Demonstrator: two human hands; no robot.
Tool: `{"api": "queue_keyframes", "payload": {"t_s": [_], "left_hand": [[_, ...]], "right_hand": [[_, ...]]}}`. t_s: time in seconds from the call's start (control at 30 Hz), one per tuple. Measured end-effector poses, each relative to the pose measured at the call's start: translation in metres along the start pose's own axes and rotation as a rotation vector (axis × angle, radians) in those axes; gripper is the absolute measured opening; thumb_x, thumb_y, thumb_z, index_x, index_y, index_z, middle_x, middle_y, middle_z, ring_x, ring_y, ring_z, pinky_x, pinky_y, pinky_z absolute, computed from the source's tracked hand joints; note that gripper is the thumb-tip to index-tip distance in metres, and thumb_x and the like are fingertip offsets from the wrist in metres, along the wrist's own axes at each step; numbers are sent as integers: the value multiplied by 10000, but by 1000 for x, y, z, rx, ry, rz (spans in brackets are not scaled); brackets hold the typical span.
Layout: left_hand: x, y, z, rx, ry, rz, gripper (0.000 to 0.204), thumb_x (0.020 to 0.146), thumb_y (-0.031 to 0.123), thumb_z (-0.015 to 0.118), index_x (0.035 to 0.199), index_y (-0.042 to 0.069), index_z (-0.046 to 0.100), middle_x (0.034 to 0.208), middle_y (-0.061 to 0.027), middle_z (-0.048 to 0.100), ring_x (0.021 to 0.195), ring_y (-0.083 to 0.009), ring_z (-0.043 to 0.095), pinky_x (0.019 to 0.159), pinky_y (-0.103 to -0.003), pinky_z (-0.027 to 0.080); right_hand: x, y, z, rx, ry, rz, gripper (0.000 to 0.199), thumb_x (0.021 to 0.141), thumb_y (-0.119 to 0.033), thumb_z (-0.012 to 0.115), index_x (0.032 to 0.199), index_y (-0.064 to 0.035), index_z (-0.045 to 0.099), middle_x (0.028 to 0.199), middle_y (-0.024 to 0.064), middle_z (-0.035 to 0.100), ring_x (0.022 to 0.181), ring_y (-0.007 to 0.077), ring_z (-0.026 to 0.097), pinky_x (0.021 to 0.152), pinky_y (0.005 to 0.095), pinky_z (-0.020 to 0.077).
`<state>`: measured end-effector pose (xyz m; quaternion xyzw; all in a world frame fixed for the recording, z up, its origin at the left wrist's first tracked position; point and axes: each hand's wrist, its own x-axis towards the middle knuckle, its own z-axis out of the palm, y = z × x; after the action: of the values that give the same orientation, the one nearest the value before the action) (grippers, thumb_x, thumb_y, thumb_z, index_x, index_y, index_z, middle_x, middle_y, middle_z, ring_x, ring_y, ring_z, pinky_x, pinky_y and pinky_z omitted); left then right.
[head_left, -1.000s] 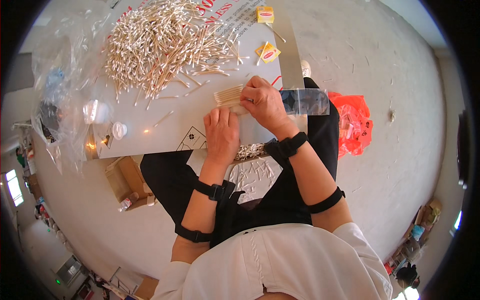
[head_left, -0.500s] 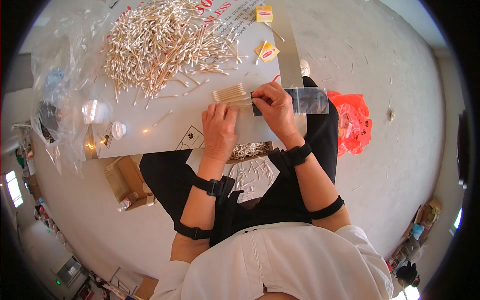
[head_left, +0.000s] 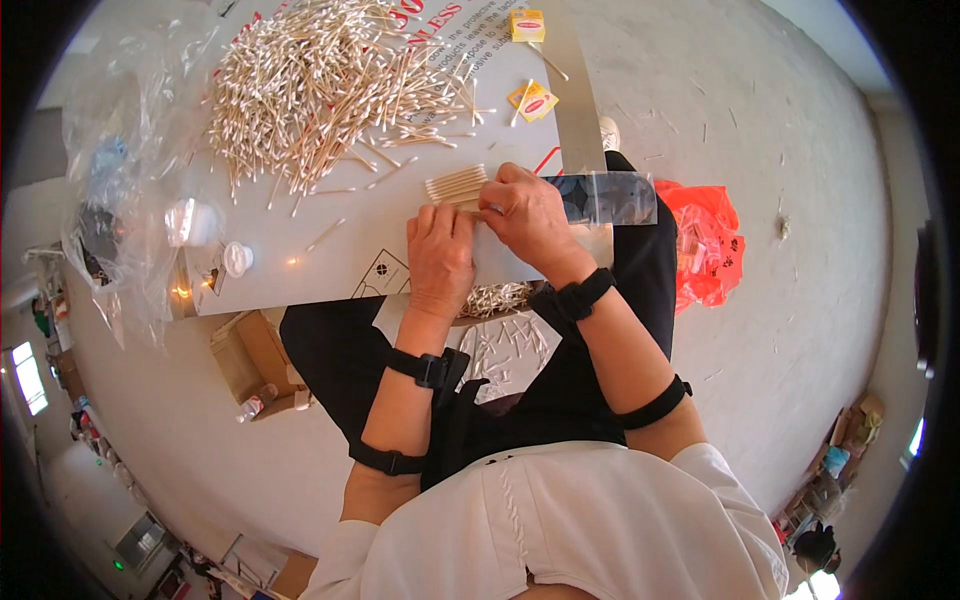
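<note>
A short row of cotton swabs (head_left: 455, 184) lies side by side on the board-topped table. My left hand (head_left: 440, 255) rests flat at the row's near side, fingers stretched forward and tips by the swabs. My right hand (head_left: 535, 220) is at the row's right end, its fingers bent and pressed together. What they pinch, if anything, is hidden beneath them. Just right of that hand lies a flat clear plastic bag (head_left: 622, 198) with a dark part, overhanging the table edge. A big heap of loose cotton swabs (head_left: 310, 95) covers the far left.
Two small yellow boxes (head_left: 529, 27) (head_left: 534, 101) sit at the far right. A white round cap (head_left: 237, 260) and a crumpled clear bag (head_left: 130, 180) are at left. Below the table are an open box of swabs (head_left: 497, 299), a cardboard box (head_left: 250, 355) and a red bag (head_left: 710, 245).
My right hand has moved left, from the plastic bag's edge to the right end of the swab row. The left hand has barely shifted. The bag stays in place.
</note>
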<state>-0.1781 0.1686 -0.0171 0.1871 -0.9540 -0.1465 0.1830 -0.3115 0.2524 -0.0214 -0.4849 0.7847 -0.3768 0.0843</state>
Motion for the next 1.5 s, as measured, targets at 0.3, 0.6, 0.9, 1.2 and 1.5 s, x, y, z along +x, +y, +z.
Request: {"api": "queue_keyframes", "payload": {"t_s": [0.3,0.6,0.9,1.2,1.5], "left_hand": [[-9,0,-3,3,-21,48,127,736,27,615,862,32,602,926,-96,564,905,-284,518,785,-411,416],[-2,9,2,144,-92,-92,723,874,294,684,1470,23,379,1542,-186,344,1436,-352,308,1149,-574,210],[4,9,4,115,-245,-124,912,843,475,691,1497,-34,309,1615,-185,213,1506,-314,181,1186,-595,99],[5,-12,15,-216,160,-108,689,995,385,538,1492,-34,309,1576,-216,272,1465,-358,257,1195,-498,176],[35,-11,35,-1050,493,-437,564,1063,404,388,1392,-48,464,1414,-175,484,1308,-271,460,1132,-420,336]], "right_hand": [[7,5,-1,-135,4,-239,93,738,-106,653,682,-63,592,772,90,542,784,290,594,710,398,507],[-21,5,-5,420,413,311,83,852,38,659,921,-1,680,837,81,616,718,183,599,650,288,479],[-31,5,3,687,370,356,163,991,-56,563,1114,14,645,1095,53,615,974,113,598,880,247,493],[-9,-7,22,1053,405,317,422,1073,-252,424,1367,37,511,1396,131,535,1314,219,491,1122,351,388],[13,1,33,969,392,273,448,1071,-301,432,1348,38,527,1377,136,547,1296,220,504,1114,344,393]]}}
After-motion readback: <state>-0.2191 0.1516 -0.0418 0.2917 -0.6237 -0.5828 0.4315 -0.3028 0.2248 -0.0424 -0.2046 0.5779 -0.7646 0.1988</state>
